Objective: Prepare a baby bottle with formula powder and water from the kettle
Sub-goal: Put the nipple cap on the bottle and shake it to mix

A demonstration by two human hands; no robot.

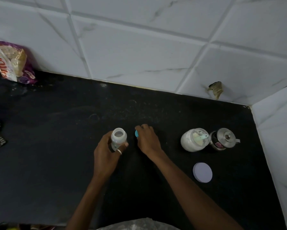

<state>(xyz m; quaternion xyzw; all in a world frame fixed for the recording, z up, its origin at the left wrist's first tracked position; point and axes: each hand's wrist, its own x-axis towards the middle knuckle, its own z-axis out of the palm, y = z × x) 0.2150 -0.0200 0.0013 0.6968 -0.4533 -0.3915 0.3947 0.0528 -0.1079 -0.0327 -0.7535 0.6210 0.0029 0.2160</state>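
Flat matte disc lid [202, 172] lies nearest, well right of the baby bottle [118, 136]. Left hand [106, 151] wraps the translucent cylindrical bottle, which stands upright and uncapped on the speckled black counter [56, 146]. Just right of the bottle, right hand [147, 140] curls its fingers round a blue plastic cap [136, 133]. Farther right stands a clear powder jar [191, 143], touching a polished steel kettle [224, 141]. Behind the bottle are glossy marbled tiles [139, 52].

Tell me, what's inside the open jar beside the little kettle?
The jar holds white powder, and a pale green scoop lies on top of it. Anything beneath the powder's surface is covered, so it cannot be seen.
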